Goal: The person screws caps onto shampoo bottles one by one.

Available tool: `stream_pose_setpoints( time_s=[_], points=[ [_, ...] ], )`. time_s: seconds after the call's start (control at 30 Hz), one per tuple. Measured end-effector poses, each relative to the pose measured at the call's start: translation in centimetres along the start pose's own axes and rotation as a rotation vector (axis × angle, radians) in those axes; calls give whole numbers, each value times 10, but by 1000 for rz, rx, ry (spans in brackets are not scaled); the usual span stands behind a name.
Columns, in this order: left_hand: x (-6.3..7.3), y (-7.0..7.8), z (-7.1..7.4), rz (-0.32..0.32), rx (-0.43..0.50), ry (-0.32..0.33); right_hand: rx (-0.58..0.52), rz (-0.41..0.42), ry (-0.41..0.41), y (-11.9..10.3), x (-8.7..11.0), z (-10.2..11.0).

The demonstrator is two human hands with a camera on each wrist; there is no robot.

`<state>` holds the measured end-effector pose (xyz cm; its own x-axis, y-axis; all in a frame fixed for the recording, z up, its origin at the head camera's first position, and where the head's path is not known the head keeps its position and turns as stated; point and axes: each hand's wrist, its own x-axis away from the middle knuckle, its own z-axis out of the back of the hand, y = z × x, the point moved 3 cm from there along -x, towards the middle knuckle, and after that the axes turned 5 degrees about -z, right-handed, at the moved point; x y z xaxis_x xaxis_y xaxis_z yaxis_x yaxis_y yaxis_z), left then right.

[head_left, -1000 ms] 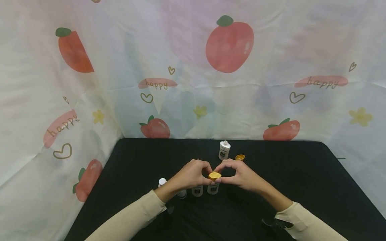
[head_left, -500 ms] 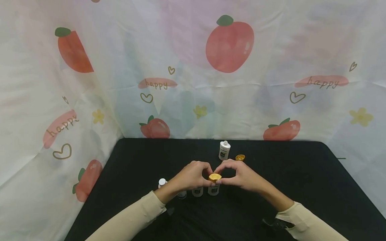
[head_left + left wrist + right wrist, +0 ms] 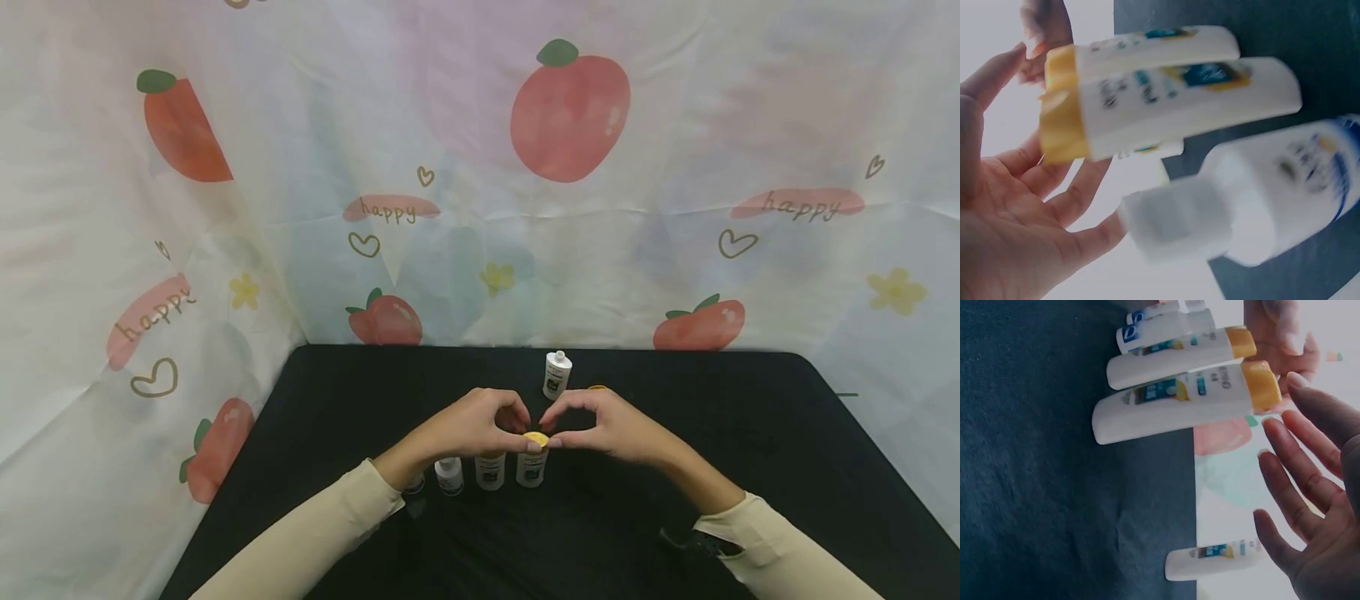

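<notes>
A row of small white bottles stands on the black table. The rightmost bottle wears a yellow cap. My left hand and right hand arch over it from either side, thumbs and fingertips right at the cap. In the left wrist view the left hand is spread with its palm toward the yellow-capped bottle, holding nothing. The right wrist view shows the right hand with straight fingers just off the cap.
Two more bottles stand left of the capped one, and another is partly hidden by my left wrist. An uncapped bottle stands alone further back, with a loose yellow cap peeking behind my right hand. A fruit-print cloth hangs behind.
Both hands have lifted slightly and shifted back, uncovering the bottles on the left. The fingers that pinched the yellow cap have loosened, and it sits on the bottle.
</notes>
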<state>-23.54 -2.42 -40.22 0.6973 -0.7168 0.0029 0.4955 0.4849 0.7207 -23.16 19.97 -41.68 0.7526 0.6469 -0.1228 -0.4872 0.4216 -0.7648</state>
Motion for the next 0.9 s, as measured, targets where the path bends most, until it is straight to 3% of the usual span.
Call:
stream_pose_setpoints(
  time_s=[0.4,0.67,0.9],
  points=[
    [-18,9,37,-87,-38,-44,26,-50,123,15,5,24],
    [-43,3,50,-128,-126,-67,118,-89,237,32,8,41],
    [-61,-6,57,-175,-204,-27,135,-150,271,46,9,53]
  ],
)
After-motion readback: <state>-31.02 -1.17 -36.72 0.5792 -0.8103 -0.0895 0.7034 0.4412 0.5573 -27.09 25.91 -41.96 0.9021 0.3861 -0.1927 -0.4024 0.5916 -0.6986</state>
